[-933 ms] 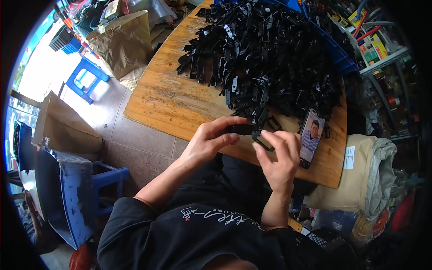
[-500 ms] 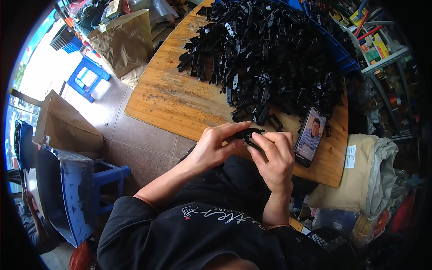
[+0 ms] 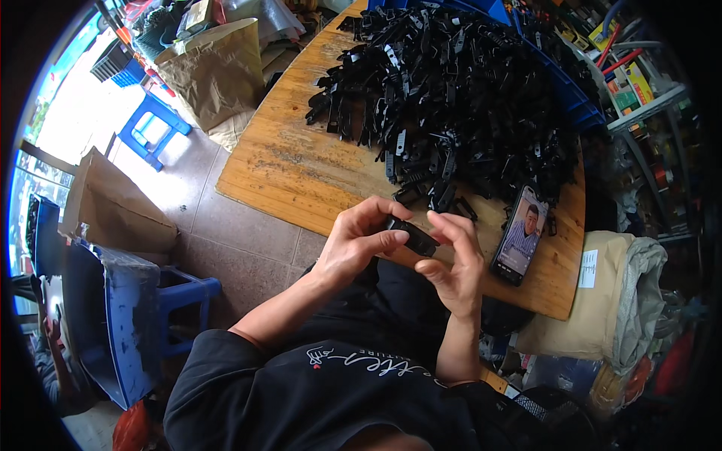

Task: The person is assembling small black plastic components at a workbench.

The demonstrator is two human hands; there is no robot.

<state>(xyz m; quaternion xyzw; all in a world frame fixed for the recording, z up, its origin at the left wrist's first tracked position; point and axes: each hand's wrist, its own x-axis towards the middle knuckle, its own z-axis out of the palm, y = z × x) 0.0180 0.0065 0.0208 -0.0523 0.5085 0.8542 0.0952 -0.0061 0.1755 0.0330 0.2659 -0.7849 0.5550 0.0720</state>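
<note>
Between the thumb and fingers of my left hand (image 3: 359, 237) is a small, elongated black plastic part (image 3: 418, 239), held tilted just above the table's near edge. My right hand (image 3: 457, 259) is beside the part's right end, its thumb and forefinger spread apart; whether a fingertip brushes the part I cannot tell. Beyond both hands, a big heap of similar black plastic parts (image 3: 459, 98) covers much of the wooden table (image 3: 278, 161). A few of them lie loose at the heap's near side, close to my fingertips.
Right of my hands a phone (image 3: 519, 237) rests on the table, its screen lit with a person's picture. A blue crate (image 3: 560, 86) stands behind the heap. Paper sacks (image 3: 210, 75) and blue stools (image 3: 154, 128) are at left; another sack (image 3: 575, 301) is at right.
My right hand's fingers have opened away from the black part, which was pinched between both hands. The part is now turned, showing more of its face, in my left hand.
</note>
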